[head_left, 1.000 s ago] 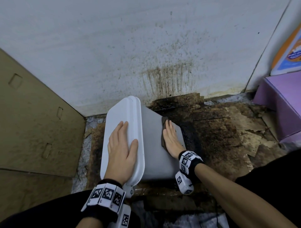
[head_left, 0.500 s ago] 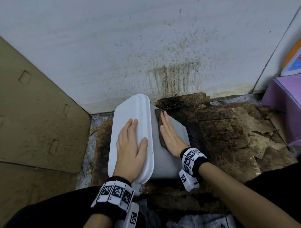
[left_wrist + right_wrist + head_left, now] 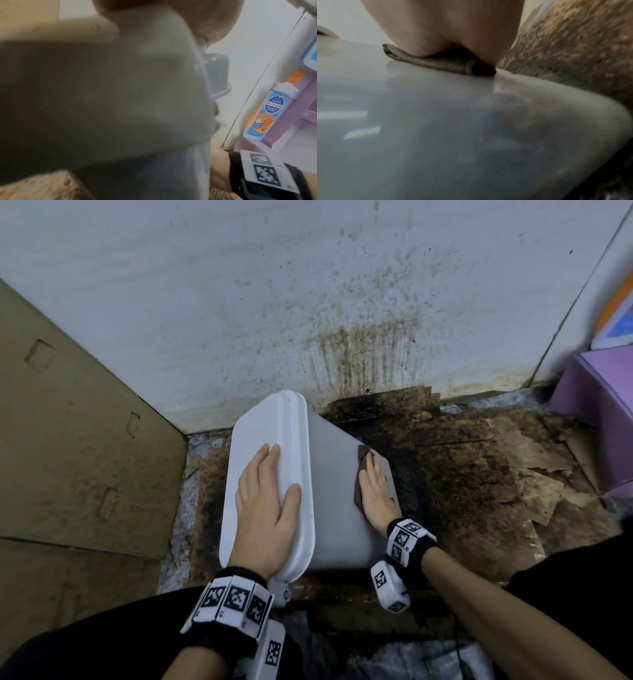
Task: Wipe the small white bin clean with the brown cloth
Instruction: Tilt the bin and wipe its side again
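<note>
The small white bin [image 3: 332, 501] lies tilted on the stained floor, its lid facing left. My left hand [image 3: 265, 501] rests flat on the white lid [image 3: 253, 440], fingers straight. My right hand [image 3: 376, 491] presses the folded brown cloth [image 3: 359, 474] flat against the bin's grey side near its bottom edge. In the right wrist view the cloth [image 3: 436, 65] is squeezed between my palm and the bin's side [image 3: 436, 135]. The left wrist view is mostly filled by the blurred bin lid [image 3: 102, 94].
A stained white wall [image 3: 308, 302] stands just behind the bin. Flattened cardboard [image 3: 68, 457] leans at the left. A purple shelf unit [image 3: 603, 405] stands at the right, with a blue and orange bottle [image 3: 267, 112] on it. Dirty peeling board [image 3: 479, 474] covers the floor.
My right hand slid the cloth up towards the lid, then back down to the bin's bottom edge. The left hand stayed on the lid.
</note>
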Tool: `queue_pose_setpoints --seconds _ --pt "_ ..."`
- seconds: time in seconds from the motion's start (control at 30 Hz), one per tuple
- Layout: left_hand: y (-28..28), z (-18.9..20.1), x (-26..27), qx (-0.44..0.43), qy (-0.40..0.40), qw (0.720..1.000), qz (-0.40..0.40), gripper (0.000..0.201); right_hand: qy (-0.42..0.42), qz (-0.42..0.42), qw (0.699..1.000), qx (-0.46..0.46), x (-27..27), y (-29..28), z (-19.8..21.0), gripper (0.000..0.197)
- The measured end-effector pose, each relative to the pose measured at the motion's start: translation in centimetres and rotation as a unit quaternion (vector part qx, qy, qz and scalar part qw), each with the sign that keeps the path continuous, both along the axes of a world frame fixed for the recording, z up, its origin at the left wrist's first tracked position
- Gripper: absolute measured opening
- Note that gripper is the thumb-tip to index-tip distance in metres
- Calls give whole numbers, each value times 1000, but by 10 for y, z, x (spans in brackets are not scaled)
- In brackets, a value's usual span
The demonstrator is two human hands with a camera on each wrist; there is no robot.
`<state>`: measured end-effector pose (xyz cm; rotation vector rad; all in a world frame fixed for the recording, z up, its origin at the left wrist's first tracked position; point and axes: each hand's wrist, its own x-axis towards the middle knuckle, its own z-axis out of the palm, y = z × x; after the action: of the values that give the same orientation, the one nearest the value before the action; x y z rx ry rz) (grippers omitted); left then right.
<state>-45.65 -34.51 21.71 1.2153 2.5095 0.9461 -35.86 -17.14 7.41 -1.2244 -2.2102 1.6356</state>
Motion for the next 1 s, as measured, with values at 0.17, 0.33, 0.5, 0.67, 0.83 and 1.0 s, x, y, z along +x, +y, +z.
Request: queue_pose_setpoints --seconds 0.17,0.33,0.5,0.67,0.83,1.0 --pt "2 -1 1 1 2 1000 -3 64 151 -4 988 40 -7 -54 45 45" --pt "2 -4 0 7 9 1000 -4 67 209 17 973 97 5 -82 57 53" --pt "2 -2 1 12 0 1000 -4 63 153 -3 984 88 44 -64 -5 52" --pt "6 1 6 10 1 1000 -8 63 38 -142 986 -75 60 -45 -55 50" --pt "7 2 7 4 1 1000 0 62 45 -171 981 -83 44 -60 -27 49" --pt "9 1 7 5 6 1000 1 63 178 -130 975 3 25 -112 42 51"
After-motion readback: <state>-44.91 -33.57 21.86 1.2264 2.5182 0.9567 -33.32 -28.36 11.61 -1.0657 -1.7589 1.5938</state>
